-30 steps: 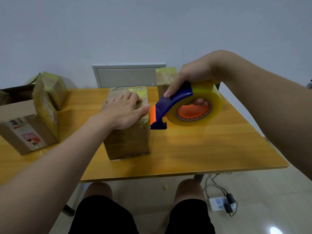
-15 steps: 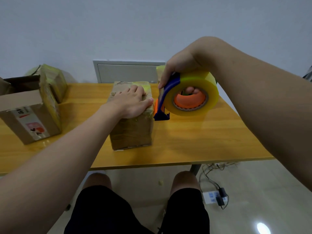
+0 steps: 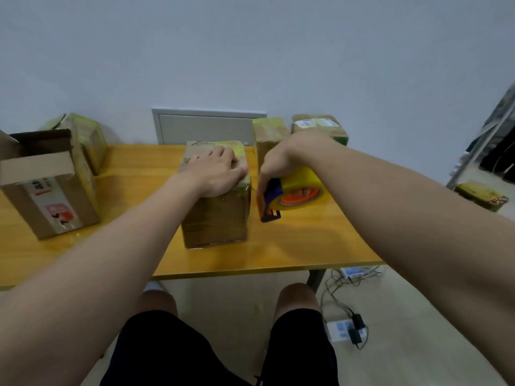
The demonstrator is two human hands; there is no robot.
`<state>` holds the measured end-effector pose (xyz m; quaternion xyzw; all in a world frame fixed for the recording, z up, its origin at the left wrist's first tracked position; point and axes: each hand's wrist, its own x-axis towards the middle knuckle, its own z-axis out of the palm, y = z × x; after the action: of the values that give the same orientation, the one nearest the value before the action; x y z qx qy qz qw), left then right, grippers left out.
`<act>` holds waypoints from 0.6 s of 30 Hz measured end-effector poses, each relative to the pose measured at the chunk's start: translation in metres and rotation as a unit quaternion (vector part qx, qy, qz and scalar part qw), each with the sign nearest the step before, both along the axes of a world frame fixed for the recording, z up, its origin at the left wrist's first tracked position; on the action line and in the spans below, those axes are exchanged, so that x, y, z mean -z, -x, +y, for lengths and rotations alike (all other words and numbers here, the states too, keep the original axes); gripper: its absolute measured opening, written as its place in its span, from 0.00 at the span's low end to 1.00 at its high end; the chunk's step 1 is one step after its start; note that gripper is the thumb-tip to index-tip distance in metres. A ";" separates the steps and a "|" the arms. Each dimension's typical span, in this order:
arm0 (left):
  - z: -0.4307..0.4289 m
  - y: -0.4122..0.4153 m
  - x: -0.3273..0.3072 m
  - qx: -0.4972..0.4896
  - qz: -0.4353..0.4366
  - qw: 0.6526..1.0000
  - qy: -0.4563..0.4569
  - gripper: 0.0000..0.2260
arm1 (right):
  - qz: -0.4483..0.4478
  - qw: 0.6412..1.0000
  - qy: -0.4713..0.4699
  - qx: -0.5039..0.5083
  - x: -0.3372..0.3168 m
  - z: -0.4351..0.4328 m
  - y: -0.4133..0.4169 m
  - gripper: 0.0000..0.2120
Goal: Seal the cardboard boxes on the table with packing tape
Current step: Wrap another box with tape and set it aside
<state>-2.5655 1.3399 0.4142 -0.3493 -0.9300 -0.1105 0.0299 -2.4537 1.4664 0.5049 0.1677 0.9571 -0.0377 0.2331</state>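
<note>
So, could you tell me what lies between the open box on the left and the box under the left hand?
Just bare table, as the head view shows; the left forearm crosses above its nearer part.

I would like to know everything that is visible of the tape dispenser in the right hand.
The tape dispenser has a dark blue plastic frame with an orange part and carries a thick roll of yellowish tape on an orange core. The right hand grips it from above, fingers inside the core. Its lower end points down, close beside the middle cardboard box, low over the wooden table; contact with either is unclear.
</note>
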 end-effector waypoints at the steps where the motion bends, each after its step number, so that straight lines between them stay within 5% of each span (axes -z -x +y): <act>1: 0.000 -0.001 0.000 -0.002 0.002 1.000 0.001 0.34 | -0.004 1.000 -0.016 -0.014 0.004 0.005 0.003 0.17; 4: 0.004 -0.007 -0.003 -0.003 0.011 1.000 0.011 0.40 | 0.018 0.999 -0.028 -0.009 0.003 0.018 0.000 0.18; 10: 0.015 -0.023 -0.012 -0.036 0.005 0.999 0.041 0.40 | 0.216 0.976 -0.013 -0.008 -0.016 0.036 -0.009 0.22; 15: 0.020 -0.044 -0.004 -0.055 0.108 0.992 -0.028 0.34 | 0.422 0.903 0.031 0.068 -0.014 0.043 -0.010 0.24; 18: 0.017 -0.043 -0.008 -0.040 0.093 0.995 0.007 0.42 | 0.516 0.842 0.134 0.084 -0.005 0.034 -0.009 0.27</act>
<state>-2.5222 1.3570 0.4222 -0.3207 -0.9372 -0.0701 0.1178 -2.4448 1.5001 0.5096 0.1712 0.9071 -0.2657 -0.2779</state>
